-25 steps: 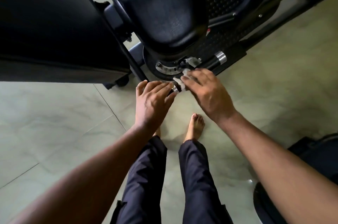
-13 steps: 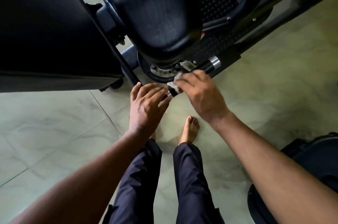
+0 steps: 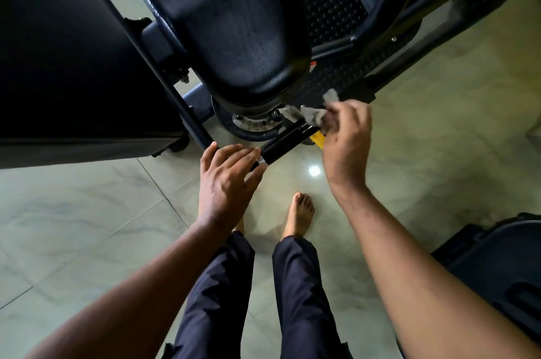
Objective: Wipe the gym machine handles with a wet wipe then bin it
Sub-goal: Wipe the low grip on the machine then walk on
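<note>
Pinches the crumpled wet wipe [image 3: 314,116] in the curled fingers of the right hand [image 3: 345,139], at the 2 o'clock end of the black machine handle [image 3: 285,143]. Rests the left hand [image 3: 227,183] on the handle's 8 o'clock end, fingers nearly straight over the chrome cap [image 3: 262,161]. Stands barefoot on the tiled floor [image 3: 87,212], at 6 o'clock of the padded seat [image 3: 228,22].

A black, glossy, cylindrical handle [image 3: 285,144] is seen below the machine's padded part, slanting from lower left to upper right, with a silver cap at its lower left end. That capped end is touched by the fingers of the left hand [image 3: 227,180]. A crumpled, greyish-white wet wipe [image 3: 314,116] is pinched in the right hand [image 3: 347,136] and held against the handle's upper right end, one corner sticking up.
</note>
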